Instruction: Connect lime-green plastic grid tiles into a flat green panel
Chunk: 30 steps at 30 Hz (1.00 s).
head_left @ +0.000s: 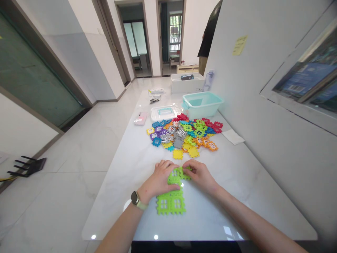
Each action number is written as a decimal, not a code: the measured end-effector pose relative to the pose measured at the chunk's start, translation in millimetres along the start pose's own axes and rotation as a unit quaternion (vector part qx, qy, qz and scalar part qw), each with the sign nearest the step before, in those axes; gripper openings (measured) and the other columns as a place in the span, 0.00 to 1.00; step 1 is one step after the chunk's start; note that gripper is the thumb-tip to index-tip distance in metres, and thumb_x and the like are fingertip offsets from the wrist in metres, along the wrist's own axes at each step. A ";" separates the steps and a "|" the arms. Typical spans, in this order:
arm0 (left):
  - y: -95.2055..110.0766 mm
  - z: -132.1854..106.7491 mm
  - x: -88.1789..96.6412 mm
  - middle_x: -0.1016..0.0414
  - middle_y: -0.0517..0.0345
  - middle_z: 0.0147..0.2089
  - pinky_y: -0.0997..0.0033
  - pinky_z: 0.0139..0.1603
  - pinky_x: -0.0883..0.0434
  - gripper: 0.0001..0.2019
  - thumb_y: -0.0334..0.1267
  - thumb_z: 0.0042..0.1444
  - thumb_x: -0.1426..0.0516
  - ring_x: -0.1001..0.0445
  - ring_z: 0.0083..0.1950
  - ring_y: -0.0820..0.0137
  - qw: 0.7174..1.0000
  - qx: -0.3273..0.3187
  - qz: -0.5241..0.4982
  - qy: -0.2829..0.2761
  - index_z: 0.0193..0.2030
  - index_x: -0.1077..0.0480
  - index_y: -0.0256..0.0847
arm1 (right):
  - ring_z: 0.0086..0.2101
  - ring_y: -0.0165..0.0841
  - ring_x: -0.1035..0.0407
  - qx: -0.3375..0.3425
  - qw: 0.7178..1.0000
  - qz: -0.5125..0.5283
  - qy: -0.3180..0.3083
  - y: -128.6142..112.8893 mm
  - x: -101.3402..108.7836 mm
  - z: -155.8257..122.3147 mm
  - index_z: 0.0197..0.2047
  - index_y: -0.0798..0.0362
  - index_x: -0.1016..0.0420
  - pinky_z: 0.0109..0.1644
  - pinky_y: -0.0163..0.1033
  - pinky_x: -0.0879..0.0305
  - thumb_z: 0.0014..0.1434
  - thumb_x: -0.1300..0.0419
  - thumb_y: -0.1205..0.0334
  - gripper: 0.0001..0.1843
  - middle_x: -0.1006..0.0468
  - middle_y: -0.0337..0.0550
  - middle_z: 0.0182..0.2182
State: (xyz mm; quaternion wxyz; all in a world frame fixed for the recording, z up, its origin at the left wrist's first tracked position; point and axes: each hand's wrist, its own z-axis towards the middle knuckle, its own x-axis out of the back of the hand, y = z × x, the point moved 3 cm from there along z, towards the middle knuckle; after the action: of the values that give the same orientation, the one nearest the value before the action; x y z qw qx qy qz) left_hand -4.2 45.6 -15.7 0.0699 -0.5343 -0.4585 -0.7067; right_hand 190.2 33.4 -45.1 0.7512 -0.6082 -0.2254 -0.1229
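Several lime-green interlocking tiles with window cut-outs (170, 203) lie joined flat on the white table in front of me. My left hand (161, 178) rests over the left side of this joined piece, thumb and fingers curled around its edges and hiding part of it. At the upper right of the piece, my right hand (198, 173) pinches another green window tile (185, 173), right against its neighbour. Whether those two are fully locked cannot be made out. A watch (135, 198) is on the left wrist.
Beyond my hands spreads a heap of coloured tiles (178, 142). Behind it stand a teal bin (202, 105), its clear lid (165, 113), a pink phone (140, 118) and a white box (186, 83). White paper (233, 137) lies by the right wall. A person (209, 35) stands far back.
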 end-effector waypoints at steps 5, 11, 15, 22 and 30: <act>-0.1 1.4 0.0 0.32 0.55 0.55 0.56 0.56 0.40 0.35 0.49 0.45 0.30 0.37 0.57 0.56 1.000 0.002 -0.010 -0.007 0.59 0.35 0.52 | 0.37 0.37 0.29 0.052 0.997 -0.050 -0.020 -5.9 -2.4 0.5 0.37 0.51 0.22 0.43 0.42 0.34 0.60 0.42 0.67 0.07 0.22 0.45 0.36; 1.8 0.2 0.5 0.33 0.56 0.54 0.56 0.58 0.41 0.30 0.49 0.47 0.30 0.37 0.58 0.56 1.000 -0.008 0.006 -0.014 0.58 0.31 0.55 | 0.40 0.39 0.30 0.076 0.992 -0.104 -0.007 -5.2 -1.9 0.4 0.36 0.50 0.20 0.46 0.46 0.34 0.59 0.39 0.69 0.07 0.23 0.46 0.36; 3.9 -0.6 0.8 0.34 0.56 0.55 0.55 0.58 0.41 0.26 0.47 0.49 0.32 0.37 0.58 0.56 0.999 -0.015 0.025 -0.022 0.56 0.29 0.56 | 0.39 0.38 0.30 0.077 0.991 -0.113 -0.011 -3.6 -1.6 1.3 0.36 0.51 0.20 0.45 0.44 0.33 0.60 0.39 0.69 0.07 0.24 0.47 0.36; 6.7 -0.5 1.3 0.34 0.53 0.58 0.51 0.59 0.41 0.26 0.45 0.49 0.32 0.38 0.60 0.54 0.999 -0.022 0.032 -0.023 0.56 0.29 0.53 | 0.39 0.38 0.30 0.082 0.991 -0.109 -0.010 -5.7 -7.4 -3.1 0.35 0.51 0.20 0.44 0.42 0.32 0.62 0.40 0.66 0.07 0.24 0.47 0.36; 1.2 0.1 -0.8 0.34 0.55 0.62 0.51 0.62 0.43 0.24 0.45 0.46 0.30 0.39 0.63 0.54 1.000 -0.005 -0.015 -0.011 0.52 0.27 0.53 | 0.41 0.40 0.30 0.037 0.960 -0.149 0.234 11.3 76.4 64.5 0.44 0.51 0.23 0.49 0.45 0.34 0.67 0.49 0.57 0.14 0.22 0.48 0.40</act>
State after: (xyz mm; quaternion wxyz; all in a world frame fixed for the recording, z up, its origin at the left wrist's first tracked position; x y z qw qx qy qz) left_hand -3.2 44.7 -15.6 0.0519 -0.5354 -0.4636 -0.7041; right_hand 249.5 105.4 -7.3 0.7780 -0.4940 -0.1354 -0.3637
